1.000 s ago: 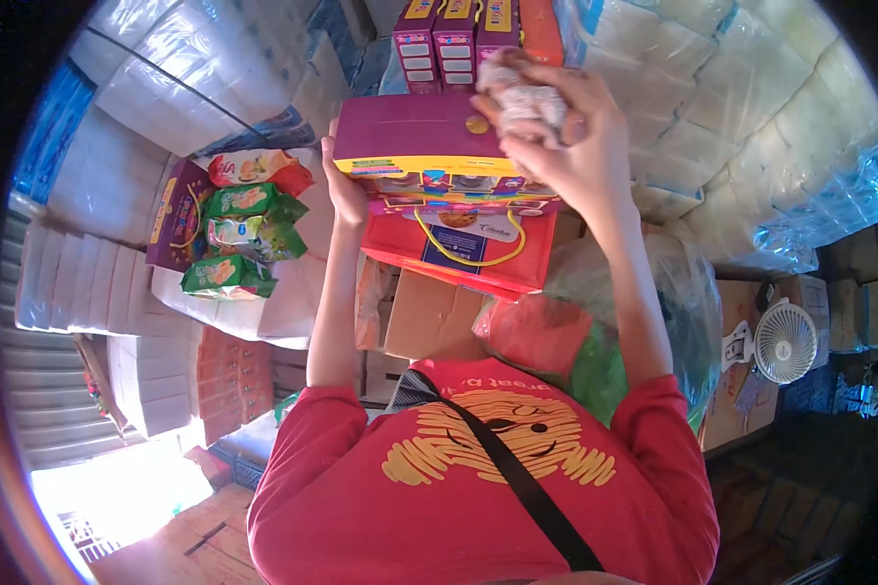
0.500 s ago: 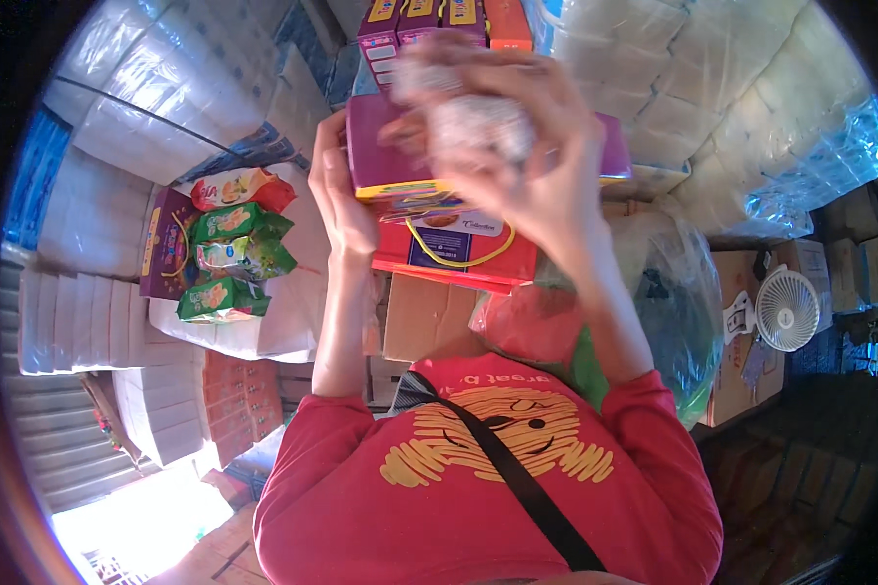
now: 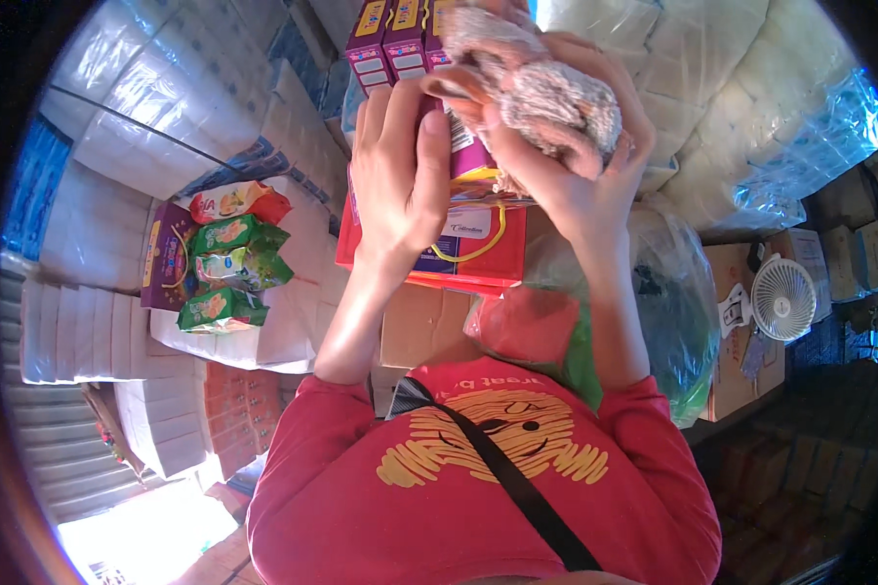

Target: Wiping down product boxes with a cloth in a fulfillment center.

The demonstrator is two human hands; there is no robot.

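Note:
My right hand (image 3: 595,175) is closed around a crumpled, fuzzy pinkish-grey cloth (image 3: 561,102), which it presses near a purple box (image 3: 473,159). Fingers of my left hand (image 3: 397,180) curl over that box's left part, with the thumb toward the cloth. Between them the two hands and the cloth hide most of the box. Just below it a red box (image 3: 512,244) with a yellow cord handle shows its near side.
Several upright purple boxes (image 3: 369,44) stand behind my hands. Green and red snack packs (image 3: 229,268) lie at left beside another purple box (image 3: 166,255). Plastic-wrapped white bundles (image 3: 732,107) rise at both sides. A white fan (image 3: 783,298) and a cardboard box (image 3: 424,322) are nearer.
My left hand has shifted right from the purple box's left end onto its body. My right hand and the cloth have moved right and slightly away from me.

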